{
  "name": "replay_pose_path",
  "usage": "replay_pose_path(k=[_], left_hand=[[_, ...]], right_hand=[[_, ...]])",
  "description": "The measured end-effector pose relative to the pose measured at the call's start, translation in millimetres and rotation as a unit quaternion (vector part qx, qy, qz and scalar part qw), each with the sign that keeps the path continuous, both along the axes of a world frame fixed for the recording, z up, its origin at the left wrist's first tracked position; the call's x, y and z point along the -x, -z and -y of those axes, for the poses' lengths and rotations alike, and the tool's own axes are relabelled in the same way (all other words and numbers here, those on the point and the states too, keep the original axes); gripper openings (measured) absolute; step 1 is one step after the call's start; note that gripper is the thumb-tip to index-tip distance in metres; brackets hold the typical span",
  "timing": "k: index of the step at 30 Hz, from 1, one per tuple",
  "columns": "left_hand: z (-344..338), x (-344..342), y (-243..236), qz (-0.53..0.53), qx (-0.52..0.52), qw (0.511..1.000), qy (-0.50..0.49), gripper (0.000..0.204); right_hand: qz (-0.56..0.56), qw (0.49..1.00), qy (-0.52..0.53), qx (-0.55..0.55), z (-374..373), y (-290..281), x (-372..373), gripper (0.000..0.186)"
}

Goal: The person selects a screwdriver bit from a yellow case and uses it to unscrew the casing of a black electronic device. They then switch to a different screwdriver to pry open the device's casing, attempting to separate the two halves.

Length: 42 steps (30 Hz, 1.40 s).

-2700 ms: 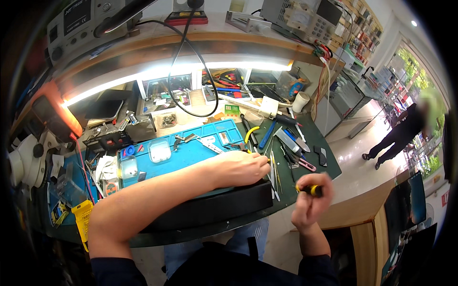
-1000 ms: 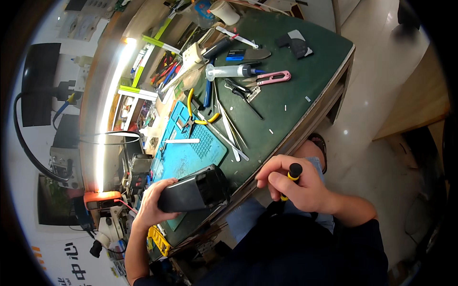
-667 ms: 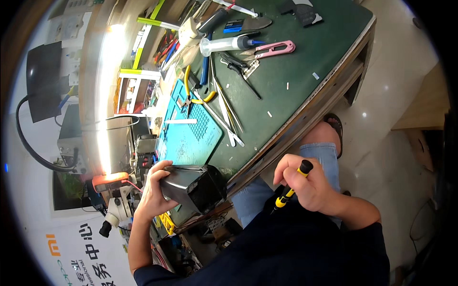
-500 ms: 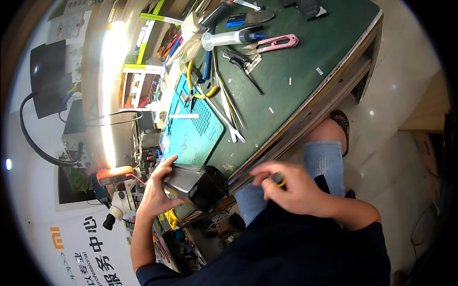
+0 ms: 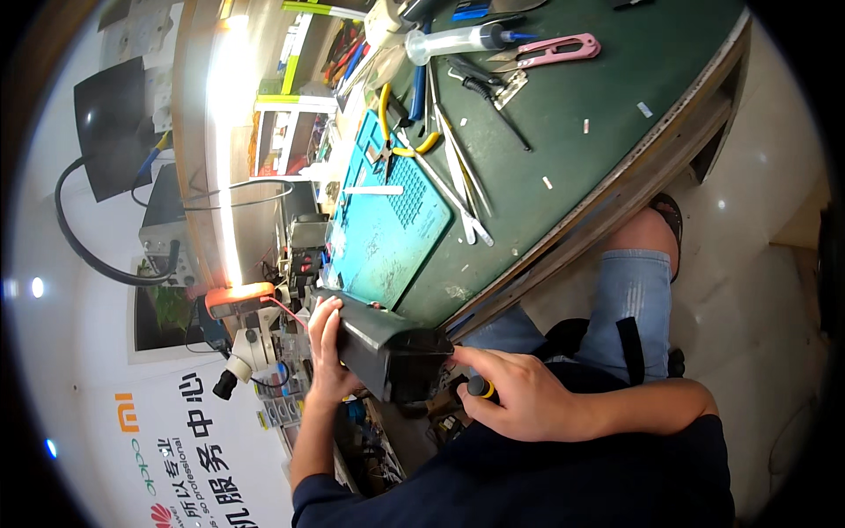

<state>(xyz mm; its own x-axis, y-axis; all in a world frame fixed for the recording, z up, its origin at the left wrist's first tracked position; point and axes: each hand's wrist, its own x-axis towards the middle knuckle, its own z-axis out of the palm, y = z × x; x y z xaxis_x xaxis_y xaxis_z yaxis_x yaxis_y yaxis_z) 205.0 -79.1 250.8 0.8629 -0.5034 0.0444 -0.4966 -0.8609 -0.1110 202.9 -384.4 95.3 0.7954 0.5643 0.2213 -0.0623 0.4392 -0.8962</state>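
Just below the blue mat (image 5: 374,255) in view, the left hand (image 5: 324,365) grips a black case (image 5: 380,339); the right hand (image 5: 528,398), curled round a screwdriver (image 5: 481,388), reaches its end. Seemingly a steadying, checking step; using the screwdriver would call for re-aiming it.

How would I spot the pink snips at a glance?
Start with the big green workbench, then find the clear syringe with a blue tip near the top of the picture. The snips lie beside that tip, blades pointing toward the picture's left. Their pink handle sets them apart from the yellow-handled pliers farther left.
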Motion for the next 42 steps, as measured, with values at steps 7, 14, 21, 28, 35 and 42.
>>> replay_pose_path(k=[7,14,21,28,35,42], left_hand=[[-9,37,40,0.153,-0.006,0.988,-0.024,0.087],[-2,31,30,0.090,0.014,0.994,-0.053,0.100],[-5,32,32,0.088,0.009,0.994,-0.057,0.097],[-6,32,29,0.086,-0.004,0.994,-0.061,0.095],[7,29,22,0.075,-0.018,0.994,-0.078,0.092],[20,-3,-15,-0.045,-0.021,0.995,-0.090,0.082]], right_hand=[[0.038,0.998,0.051,0.009,-5,2,-1,0.068],[0.042,0.996,0.078,-0.026,-12,9,-5,0.067],[0.031,0.997,0.058,-0.031,-10,9,-10,0.062],[0.031,0.996,0.067,-0.042,-11,10,-11,0.059],[-0.116,0.987,-0.078,-0.083,6,-3,-17,0.052],[-0.255,0.942,-0.148,-0.163,8,-6,-20,0.051]])
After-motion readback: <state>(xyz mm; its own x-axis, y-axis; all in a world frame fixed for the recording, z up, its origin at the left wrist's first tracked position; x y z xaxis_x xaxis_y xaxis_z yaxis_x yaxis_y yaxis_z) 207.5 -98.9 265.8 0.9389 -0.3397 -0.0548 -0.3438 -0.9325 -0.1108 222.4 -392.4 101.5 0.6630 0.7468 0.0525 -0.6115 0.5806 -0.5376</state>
